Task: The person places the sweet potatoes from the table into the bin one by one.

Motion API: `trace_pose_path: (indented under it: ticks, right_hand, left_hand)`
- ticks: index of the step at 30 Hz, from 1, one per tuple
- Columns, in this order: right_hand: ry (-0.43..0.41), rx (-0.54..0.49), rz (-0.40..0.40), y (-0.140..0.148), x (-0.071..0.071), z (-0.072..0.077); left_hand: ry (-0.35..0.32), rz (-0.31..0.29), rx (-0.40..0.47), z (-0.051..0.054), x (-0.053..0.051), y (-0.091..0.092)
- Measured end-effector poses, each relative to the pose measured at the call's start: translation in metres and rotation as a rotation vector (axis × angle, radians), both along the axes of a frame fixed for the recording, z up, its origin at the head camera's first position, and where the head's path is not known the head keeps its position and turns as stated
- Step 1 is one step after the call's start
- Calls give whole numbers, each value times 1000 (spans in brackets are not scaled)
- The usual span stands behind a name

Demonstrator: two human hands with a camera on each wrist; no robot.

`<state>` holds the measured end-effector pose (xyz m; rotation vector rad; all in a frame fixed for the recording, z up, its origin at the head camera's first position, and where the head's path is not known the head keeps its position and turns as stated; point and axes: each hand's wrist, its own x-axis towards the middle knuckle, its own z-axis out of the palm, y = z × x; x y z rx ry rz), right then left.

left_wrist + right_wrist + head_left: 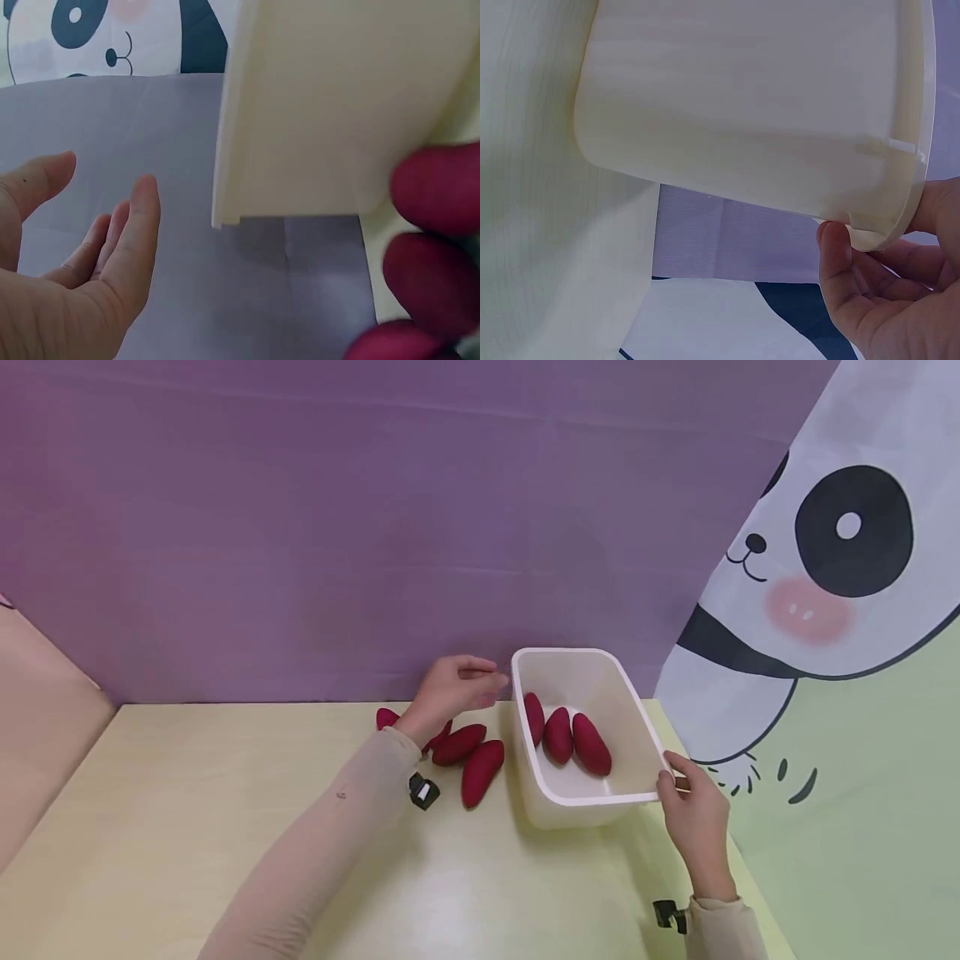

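Fingers of right hand: clamped on near-right rim corner of white bin. Fingers of left hand: apart from thumb, nothing held, just outside left rim of bin.

In bin: three dark-red oblong pieces, side by side on the floor, leftmost partly hidden by rim. On table, left of bin: loose red pieces, two plain to see, more partly covered by left hand and wrist; exact count uncertain. Base of bin, flat or slightly raised: cannot tell.

Risks, as judged:
1. Tip or skid of bin. Cause: hold at one corner only, any bump on the opposite side unopposed. Near right edge of table too; with a pull rightward, possible overhang, then spill.
2. Rolling of loose pieces. Cause: rounded shape, plus a brush from left sleeve or wrist camera, both close to the pile.
3. Drop outside bin. Cause: release short of the left rim, or a knock against it.

Precaution: hold corner firmly; lift left forearm clear of pile before next pick; cross rim high, release low.
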<state>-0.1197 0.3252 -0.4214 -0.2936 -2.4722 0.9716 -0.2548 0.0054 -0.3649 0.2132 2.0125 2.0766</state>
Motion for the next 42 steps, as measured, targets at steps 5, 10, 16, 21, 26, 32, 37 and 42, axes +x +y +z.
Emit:
trace_pose_path:
  ticks: [5,10,16,21,26,32,37,42]
  right_hand:
    - [8,28,-7,3,0,0]
    - [25,45,-13,4,0,0]
    - [13,53,-21,3,1,0]
    - [15,61,-18,2,2,1]
    - [-4,58,-15,3,3,2]
    - [-7,46,-1,0,4,2]
    - [-10,42,1,-2,3,3]
    - [-18,57,-5,-2,3,4]
  left_hand:
    - [41,24,-92,-22,23,-27]
    - [52,75,-192,-50,41,-47]
    - [57,122,-179,-87,47,-76]
    - [9,193,-146,-113,37,-103]
    - [-51,260,-120,-128,21,-127]
    - [-178,298,-63,-137,5,-145]
    - [-262,297,-6,-140,-7,-151]
    - [-302,280,-22,-140,-20,-147]
